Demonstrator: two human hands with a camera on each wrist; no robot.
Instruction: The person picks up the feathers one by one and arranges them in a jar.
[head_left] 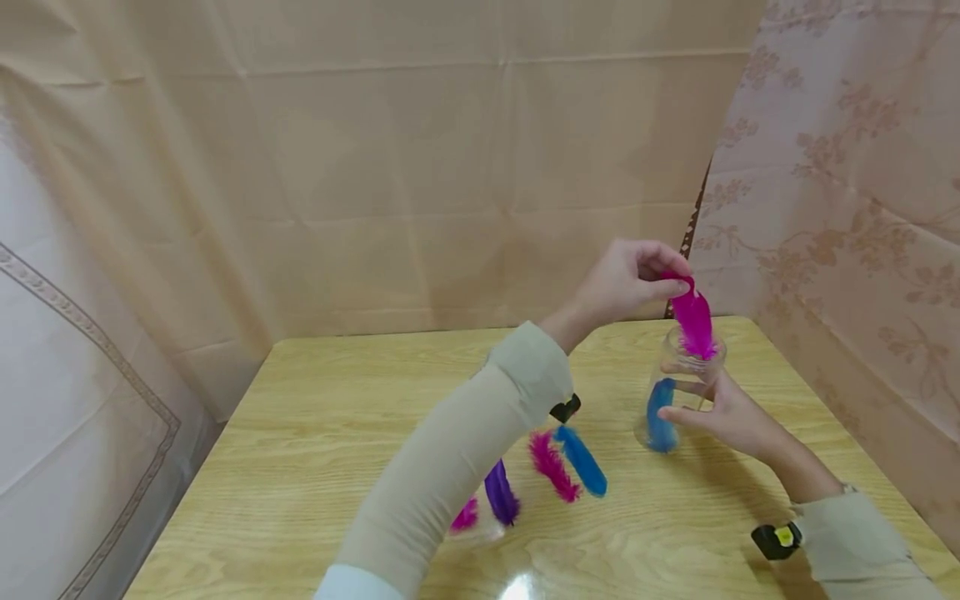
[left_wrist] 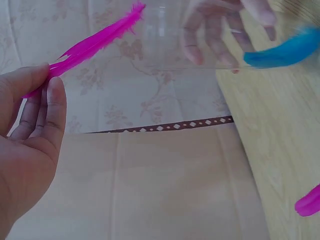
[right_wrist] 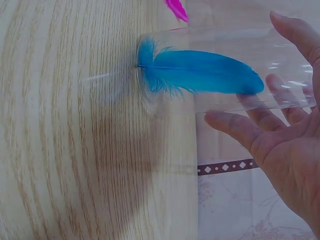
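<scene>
My left hand [head_left: 633, 279] pinches a magenta feather [head_left: 693, 321] by its narrow end, thumb against fingers. The feather hangs down, its fluffy end at the mouth of a clear jar [head_left: 678, 371]. In the left wrist view the same magenta feather [left_wrist: 95, 42] points toward the jar's mouth. The jar stands upright on the table, with my right hand [head_left: 738, 421] gripping its side. A blue feather [head_left: 662, 417] stands inside the jar; the right wrist view shows this blue feather [right_wrist: 200, 72] through the wall, its fluffy end at the base.
Left of the jar, another blue feather [head_left: 582, 462] and a magenta feather [head_left: 553, 467] lie on the wooden table [head_left: 315, 433]. A purple feather [head_left: 501, 493] and a magenta feather [head_left: 465, 515], partly hidden by my left sleeve, lie at a clear object. Curtains surround the table.
</scene>
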